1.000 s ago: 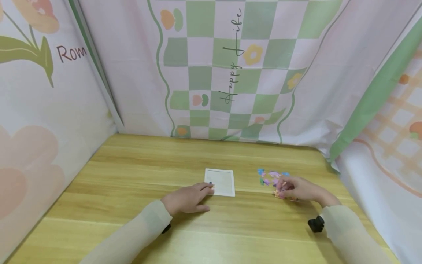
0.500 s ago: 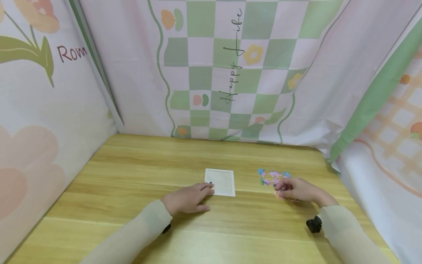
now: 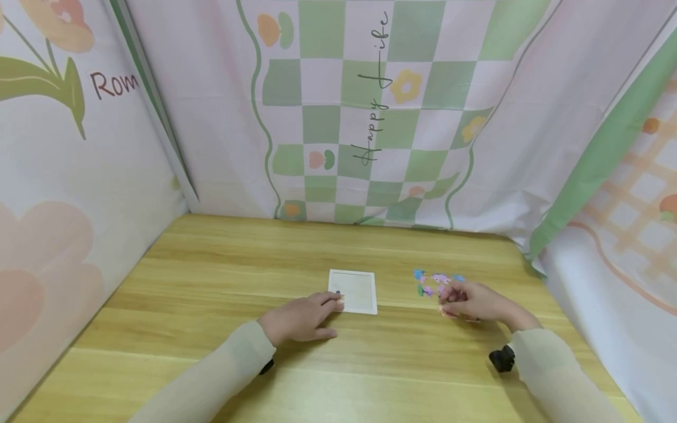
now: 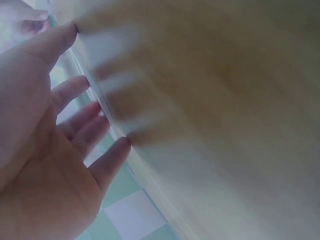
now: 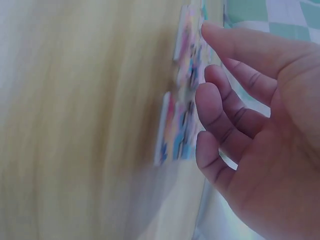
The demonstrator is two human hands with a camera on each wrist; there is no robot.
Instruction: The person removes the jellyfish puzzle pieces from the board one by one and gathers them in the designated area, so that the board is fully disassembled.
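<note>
A white square puzzle tray [image 3: 365, 311] lies on the wooden table, with a small piece [image 3: 341, 299] in its near left corner. My left hand [image 3: 304, 317] rests there, fingers extended over that corner and partly covering the piece. To the right, several colourful jigsaw pieces [image 3: 440, 279] in pink, purple and blue lie in a loose group. My right hand [image 3: 478, 302] is over the nearer pieces, its fingers loosely bent and the thumb apart from them. In the right wrist view, thick white-edged jigsaw pieces [image 5: 172, 130] lie just beyond the fingertips, and nothing shows held.
The wooden table [image 3: 238, 252] runs back to a hanging cloth [image 3: 328, 129] with green and white checks. Printed cloths also hang at the left and right sides. A black wrist device [image 3: 502, 358] sits below the right cuff.
My right hand has shifted slightly left over the near jigsaw pieces, its fingertips changing position a little. My left hand stays at the tray corner.
</note>
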